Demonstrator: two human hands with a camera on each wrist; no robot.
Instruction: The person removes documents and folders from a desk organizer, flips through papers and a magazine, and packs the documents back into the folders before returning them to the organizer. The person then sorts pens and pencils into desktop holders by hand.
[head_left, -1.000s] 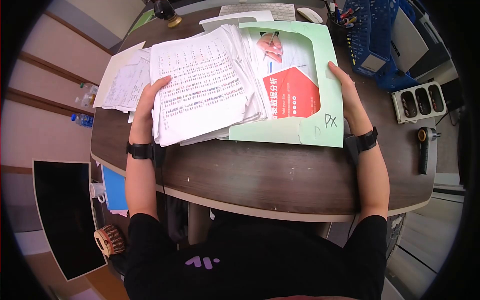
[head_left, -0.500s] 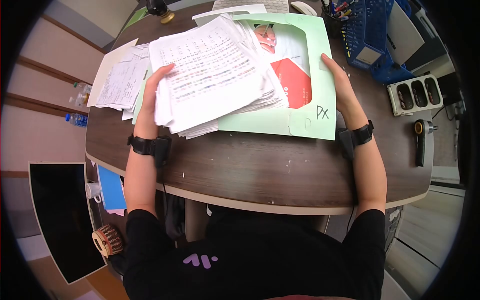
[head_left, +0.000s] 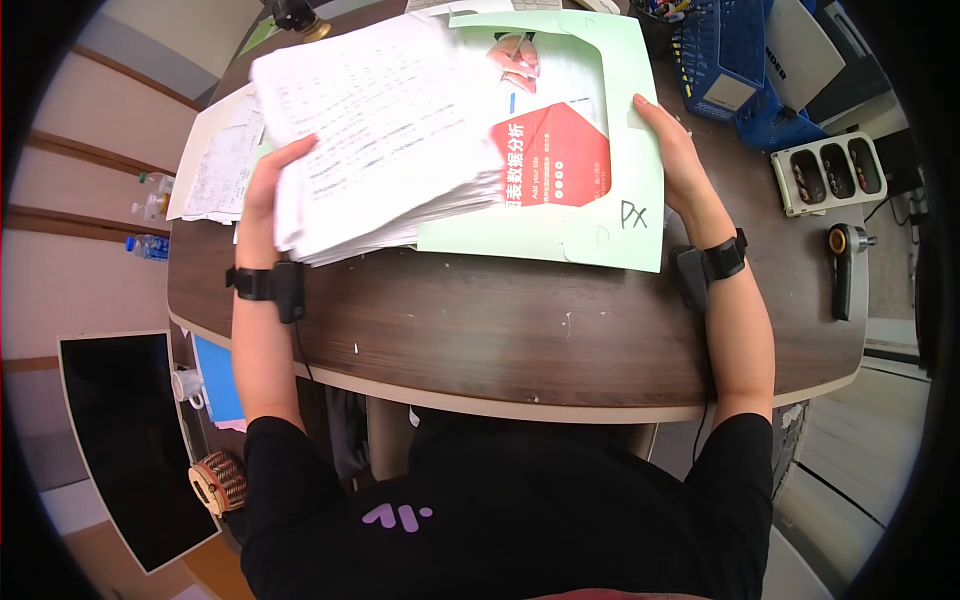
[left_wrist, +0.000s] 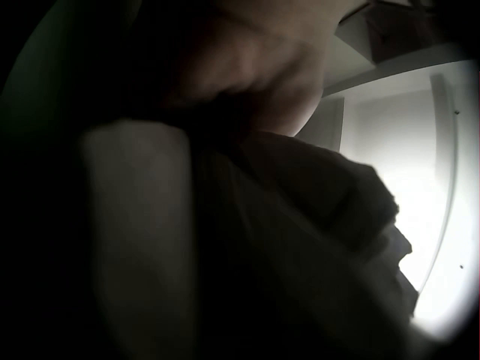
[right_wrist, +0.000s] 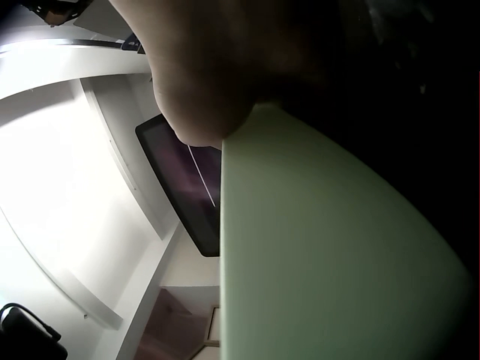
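A thick stack of printed papers (head_left: 380, 150) is gripped at its left side by my left hand (head_left: 272, 180), the thumb lying over the top sheet. At the opposite side my right hand (head_left: 678, 165) holds the edge of a light green file folder (head_left: 632, 130) marked "PX". Through the folder's cut-out window shows a sheet with a red panel (head_left: 560, 155) and a picture of a writing hand. The stack overlaps the folder's left part. In the right wrist view the green folder wall (right_wrist: 322, 240) meets the palm; the left wrist view is dark, with paper edges below the hand.
Handwritten sheets (head_left: 225, 165) lie at the desk's left. At the right stand a blue file rack (head_left: 720, 60), a beige tray with three compartments (head_left: 828, 175) and a black-handled tool (head_left: 842, 275). A stamp-like object (head_left: 300, 20) stands at the back left.
The paper stack first shifted right over the folder with my left hand, then came back left, uncovering more of the red panel. My right hand keeps its hold on the folder.
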